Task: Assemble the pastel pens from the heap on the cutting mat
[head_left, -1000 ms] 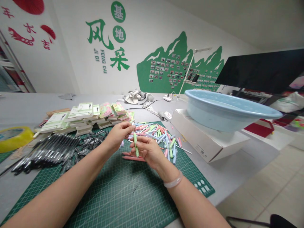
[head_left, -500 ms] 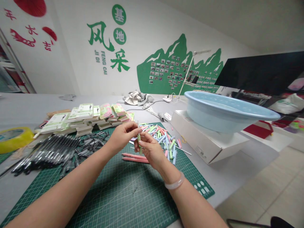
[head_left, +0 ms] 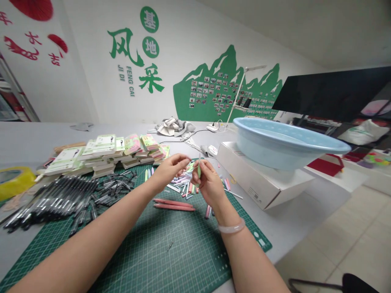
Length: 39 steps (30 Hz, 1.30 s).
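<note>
My right hand [head_left: 210, 185] is closed round a light green pen barrel [head_left: 199, 170], held upright, with a thin pale tip showing above the fingers. Just to its left is my left hand [head_left: 171, 171], its fingers bent together in a pinch; whatever lies between them is too small to make out. Under and behind both hands, a pile of pastel pen parts [head_left: 186, 185] is partly covered. Two coral-red pens [head_left: 174, 205] lie side by side on the green cutting mat [head_left: 143, 248]. Closer to me rests a small thin metallic piece [head_left: 170, 245].
Black clear-barrelled pens [head_left: 58, 195] and loose black pen parts [head_left: 114, 185] lie left, before stacked small boxes [head_left: 104, 148]. Yellow tape [head_left: 18, 183] sits at the far left. A blue basin [head_left: 287, 142] rests on a white carton [head_left: 259, 179] at right.
My hands have come apart slightly, the right moving right with the green barrel and the left letting go of it. The view has shifted a little to the right.
</note>
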Available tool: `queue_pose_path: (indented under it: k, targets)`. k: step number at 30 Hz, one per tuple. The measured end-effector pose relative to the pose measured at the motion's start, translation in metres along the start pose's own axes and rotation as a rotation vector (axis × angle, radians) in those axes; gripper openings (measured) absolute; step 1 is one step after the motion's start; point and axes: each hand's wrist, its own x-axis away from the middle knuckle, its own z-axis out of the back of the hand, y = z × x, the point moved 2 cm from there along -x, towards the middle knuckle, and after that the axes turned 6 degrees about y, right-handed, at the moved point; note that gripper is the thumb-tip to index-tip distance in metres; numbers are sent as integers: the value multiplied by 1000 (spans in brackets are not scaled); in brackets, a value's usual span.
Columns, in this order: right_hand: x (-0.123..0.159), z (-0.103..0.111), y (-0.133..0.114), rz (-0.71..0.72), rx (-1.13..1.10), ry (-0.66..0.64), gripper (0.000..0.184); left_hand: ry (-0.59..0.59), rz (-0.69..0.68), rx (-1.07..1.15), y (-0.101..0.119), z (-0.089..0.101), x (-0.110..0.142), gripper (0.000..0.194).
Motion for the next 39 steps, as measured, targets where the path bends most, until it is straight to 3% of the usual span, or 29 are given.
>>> queue_pose_path:
  k: [4, 8, 13, 20, 28, 39]
  targets:
    - [-4, 8, -1, 8, -8, 55, 20, -148, -82, -581, -37, -6, -1, 11]
    - [-6, 10, 3, 2, -41, 70, 20, -238, -110, -761, -50, -22, 3, 13]
    - [-8, 12, 5, 29, -46, 83, 21, -260, -61, -817, -48, -43, 3, 14]
    - [-10, 13, 5, 34, -11, 120, 24, -255, 44, -893, -45, -50, -1, 11]
    - [-9, 15, 6, 73, 3, 111, 22, -258, 25, -900, -41, -66, -6, 19]
    - [-10, 15, 7, 78, -24, 88, 19, -186, 82, -853, -54, -65, -1, 18]
